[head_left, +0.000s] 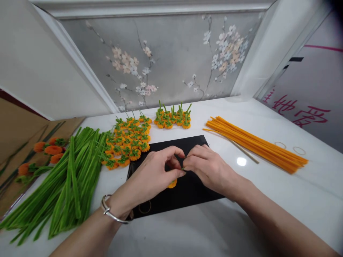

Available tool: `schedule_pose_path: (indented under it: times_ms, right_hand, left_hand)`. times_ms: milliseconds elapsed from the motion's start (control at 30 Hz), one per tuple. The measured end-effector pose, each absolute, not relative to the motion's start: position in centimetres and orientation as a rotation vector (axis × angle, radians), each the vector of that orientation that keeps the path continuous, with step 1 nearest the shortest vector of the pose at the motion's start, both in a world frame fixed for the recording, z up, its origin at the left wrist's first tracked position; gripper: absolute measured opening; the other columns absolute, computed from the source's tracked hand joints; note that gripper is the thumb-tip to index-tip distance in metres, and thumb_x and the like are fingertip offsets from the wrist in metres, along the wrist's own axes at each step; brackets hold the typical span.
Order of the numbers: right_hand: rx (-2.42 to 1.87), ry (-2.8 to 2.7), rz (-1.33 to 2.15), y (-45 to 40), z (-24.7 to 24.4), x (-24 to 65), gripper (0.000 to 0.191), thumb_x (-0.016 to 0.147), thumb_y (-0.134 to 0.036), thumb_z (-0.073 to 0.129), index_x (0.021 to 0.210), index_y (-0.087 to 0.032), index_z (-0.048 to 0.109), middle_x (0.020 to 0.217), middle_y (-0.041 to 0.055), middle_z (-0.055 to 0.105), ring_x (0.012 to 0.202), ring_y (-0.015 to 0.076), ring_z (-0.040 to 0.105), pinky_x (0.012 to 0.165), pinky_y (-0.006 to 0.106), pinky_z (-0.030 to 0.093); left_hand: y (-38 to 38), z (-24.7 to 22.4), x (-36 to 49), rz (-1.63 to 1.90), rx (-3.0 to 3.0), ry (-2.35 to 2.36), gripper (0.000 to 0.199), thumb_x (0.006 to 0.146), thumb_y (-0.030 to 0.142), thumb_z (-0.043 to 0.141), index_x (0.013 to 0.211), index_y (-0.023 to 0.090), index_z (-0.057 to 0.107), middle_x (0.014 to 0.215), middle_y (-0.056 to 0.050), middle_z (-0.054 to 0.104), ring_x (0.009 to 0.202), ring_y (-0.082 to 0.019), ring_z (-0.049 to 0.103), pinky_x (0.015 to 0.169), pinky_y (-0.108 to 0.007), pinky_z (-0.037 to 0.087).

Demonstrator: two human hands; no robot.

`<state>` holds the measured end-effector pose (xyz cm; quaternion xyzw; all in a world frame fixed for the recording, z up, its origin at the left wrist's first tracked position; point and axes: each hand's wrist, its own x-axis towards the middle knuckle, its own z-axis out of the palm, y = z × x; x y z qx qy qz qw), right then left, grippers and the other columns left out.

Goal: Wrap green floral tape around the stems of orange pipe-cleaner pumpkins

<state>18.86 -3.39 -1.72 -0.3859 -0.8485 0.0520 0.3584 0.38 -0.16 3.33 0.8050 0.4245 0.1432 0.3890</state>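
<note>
Above a black mat (187, 192) my left hand (158, 171) and my right hand (207, 164) meet, fingertips pinched close together. Between them a tiny bit of a green pipe cleaner (183, 169) shows; the rest is covered by the fingers. Just under my left hand, an orange pipe-cleaner pumpkin (173, 184) is partly visible, mostly hidden by the hand. Whether the green bit joins it, I cannot tell. A silver bangle (109, 213) circles my left wrist.
Green pipe cleaners (72, 178) are heaped at left, orange pipe cleaners (254, 144) at right beside a thin stick (245, 151). Small orange pumpkins with green tops (128, 141) cluster left of the mat; another group (173, 117) stands behind. A thin ring (144, 207) lies on the mat.
</note>
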Motion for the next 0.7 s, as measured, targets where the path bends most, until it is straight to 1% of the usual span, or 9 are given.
schedule_pose_path:
  times_ms: [133, 267, 500, 600, 700]
  right_hand:
    - [-0.962, -2.185, 0.089, -3.2, -2.0, 18.9, 0.024, 0.093, -0.01, 0.043, 0.082, -0.017, 0.063, 0.08, 0.0039, 0.063, 0.074, 0.0135, 0.052, 0.065, 0.029, 0.033]
    - [-0.953, -2.189, 0.062, -3.0, -2.2, 18.9, 0.025, 0.095, -0.013, 0.042, 0.081, -0.017, 0.063, 0.08, 0.0038, 0.064, 0.072, 0.0133, 0.051, 0.064, 0.029, 0.032]
    - [-0.968, -2.185, 0.077, -2.8, -2.6, 18.8, 0.025, 0.094, -0.011, 0.042, 0.082, -0.017, 0.063, 0.082, 0.0041, 0.064, 0.072, 0.0134, 0.049, 0.065, 0.029, 0.033]
    - [-0.993, -2.171, 0.089, -2.6, -2.8, 18.8, 0.024, 0.092, -0.008, 0.043, 0.083, -0.017, 0.063, 0.083, 0.0047, 0.063, 0.071, 0.0138, 0.047, 0.065, 0.028, 0.034]
    - [-1.051, -2.149, 0.12, -2.4, -2.8, 18.8, 0.024, 0.091, -0.006, 0.043, 0.085, -0.017, 0.064, 0.084, 0.0052, 0.062, 0.072, 0.0145, 0.047, 0.067, 0.029, 0.036]
  left_hand:
    - [-0.2, 3.2, 0.3, 0.35, 2.061, 1.092, 0.019, 0.078, 0.02, 0.062, 0.096, 0.025, 0.06, 0.072, 0.007, 0.067, 0.066, -0.011, 0.059, 0.06, -0.022, 0.043]
    - [-0.1, 3.3, 0.3, 0.324, 2.006, 1.07, 0.022, 0.079, 0.019, 0.059, 0.1, 0.024, 0.059, 0.07, 0.005, 0.066, 0.065, -0.011, 0.058, 0.059, -0.022, 0.043]
    - [1.2, 2.7, 0.1, 0.281, 1.724, 0.96, 0.027, 0.076, 0.017, 0.062, 0.102, 0.018, 0.052, 0.07, 0.002, 0.066, 0.068, -0.013, 0.06, 0.066, -0.024, 0.047]
    - [1.6, 2.4, -0.1, 0.281, 1.634, 0.893, 0.023, 0.08, 0.02, 0.058, 0.101, 0.017, 0.051, 0.07, 0.0, 0.066, 0.069, -0.013, 0.061, 0.069, -0.025, 0.048]
    - [1.6, 2.2, 0.0, 0.329, 1.638, 0.875, 0.02, 0.082, 0.025, 0.057, 0.1, 0.017, 0.053, 0.08, -0.003, 0.067, 0.077, -0.014, 0.062, 0.073, -0.027, 0.048]
